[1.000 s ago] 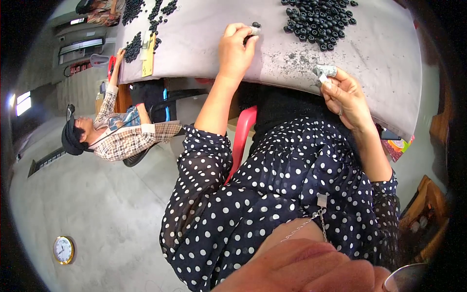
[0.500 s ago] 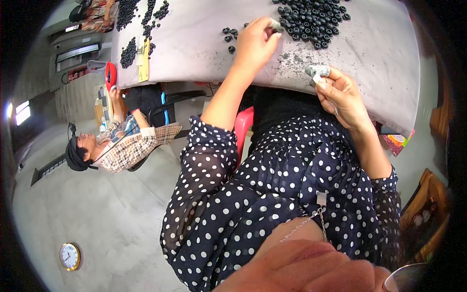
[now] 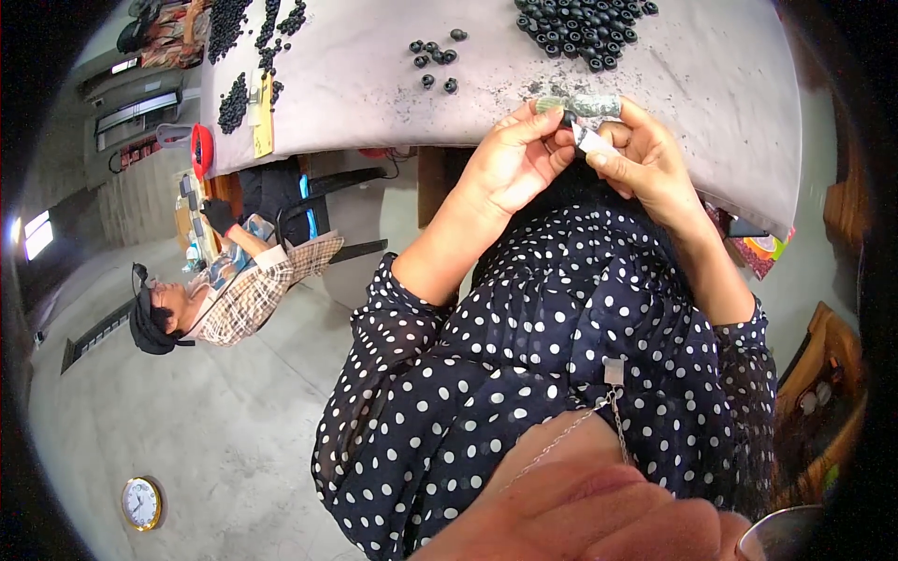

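while a co-worker in a plaid shirt (image 3: 245,297) sits low at the far left beside a round clock (image 3: 141,502) on the grey floor, the grey table (image 3: 374,84) stretches across the top of the view. dark piles of small black rings (image 3: 234,101) lie along its left end, a loose cluster of black rings (image 3: 433,58) sits further right, and a big heap of black rings (image 3: 580,21) lies at the top edge. just below that heap, at the table's near edge, the left hand (image 3: 510,168) is curled, its thumb and fingertips pinched on a small black ring (image 3: 568,119). touching it, the right hand (image 3: 645,164) is closed around a small silvery tool (image 3: 587,138) whose tip meets the ring. both forearms lead down into navy polka-dot sleeves (image 3: 412,393).
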A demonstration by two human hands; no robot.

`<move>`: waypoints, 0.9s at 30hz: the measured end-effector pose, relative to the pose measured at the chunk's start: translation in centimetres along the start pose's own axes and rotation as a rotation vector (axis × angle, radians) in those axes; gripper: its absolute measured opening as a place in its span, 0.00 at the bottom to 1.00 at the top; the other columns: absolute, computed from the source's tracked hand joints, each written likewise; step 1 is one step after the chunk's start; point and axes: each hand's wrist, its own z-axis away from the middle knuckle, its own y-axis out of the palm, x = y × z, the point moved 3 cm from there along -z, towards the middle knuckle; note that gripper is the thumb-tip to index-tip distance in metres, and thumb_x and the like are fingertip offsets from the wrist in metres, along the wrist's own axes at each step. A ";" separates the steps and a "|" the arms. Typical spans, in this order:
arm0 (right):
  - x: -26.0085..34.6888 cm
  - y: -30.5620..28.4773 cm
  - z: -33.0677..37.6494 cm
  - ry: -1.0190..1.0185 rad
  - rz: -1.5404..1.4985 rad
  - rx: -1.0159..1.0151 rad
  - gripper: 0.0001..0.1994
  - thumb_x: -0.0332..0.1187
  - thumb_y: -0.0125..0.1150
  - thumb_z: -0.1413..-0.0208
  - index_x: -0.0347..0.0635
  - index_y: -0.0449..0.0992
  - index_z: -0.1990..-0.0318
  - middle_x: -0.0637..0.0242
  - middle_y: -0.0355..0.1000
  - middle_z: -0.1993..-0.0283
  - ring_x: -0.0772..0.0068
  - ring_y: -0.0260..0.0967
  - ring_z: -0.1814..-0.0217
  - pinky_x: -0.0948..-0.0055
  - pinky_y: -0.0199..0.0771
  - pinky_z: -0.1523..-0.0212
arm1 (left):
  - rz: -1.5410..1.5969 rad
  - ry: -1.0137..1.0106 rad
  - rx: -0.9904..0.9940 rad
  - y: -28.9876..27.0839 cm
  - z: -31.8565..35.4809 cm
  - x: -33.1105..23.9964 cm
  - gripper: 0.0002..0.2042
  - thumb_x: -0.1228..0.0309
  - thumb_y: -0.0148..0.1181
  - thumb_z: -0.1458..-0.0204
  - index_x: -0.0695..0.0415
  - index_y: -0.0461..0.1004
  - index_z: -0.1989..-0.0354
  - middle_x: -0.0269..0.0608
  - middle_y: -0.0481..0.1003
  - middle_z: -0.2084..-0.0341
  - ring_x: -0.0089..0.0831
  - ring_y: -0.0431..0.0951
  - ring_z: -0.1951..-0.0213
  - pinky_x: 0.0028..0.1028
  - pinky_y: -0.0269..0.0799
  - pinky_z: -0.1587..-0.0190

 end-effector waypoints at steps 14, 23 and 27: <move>0.2 0.0 -0.1 0.006 0.050 0.018 0.21 0.34 0.61 0.48 0.39 0.66 0.47 0.80 0.64 0.76 0.93 0.55 0.79 0.90 0.51 0.82 | -0.067 0.003 0.018 0.4 0.5 -0.3 0.06 0.74 0.55 0.47 0.56 0.70 0.62 0.33 0.73 0.71 0.23 0.74 0.69 0.25 0.74 0.64; -0.3 -0.2 -0.3 0.040 0.010 0.037 0.21 0.33 0.61 0.49 0.39 0.66 0.47 0.80 0.65 0.77 0.93 0.55 0.80 0.90 0.50 0.83 | -0.052 -0.015 -0.012 0.0 0.4 -0.5 0.05 0.76 0.56 0.49 0.57 0.70 0.64 0.35 0.73 0.74 0.23 0.74 0.73 0.23 0.75 0.68; -0.2 -0.2 -0.4 0.067 -0.009 0.026 0.21 0.32 0.61 0.49 0.38 0.67 0.48 0.80 0.64 0.77 0.93 0.55 0.80 0.91 0.50 0.84 | -0.057 -0.017 -0.019 0.2 0.6 -0.6 0.04 0.77 0.56 0.48 0.57 0.70 0.65 0.35 0.74 0.74 0.23 0.75 0.73 0.23 0.76 0.69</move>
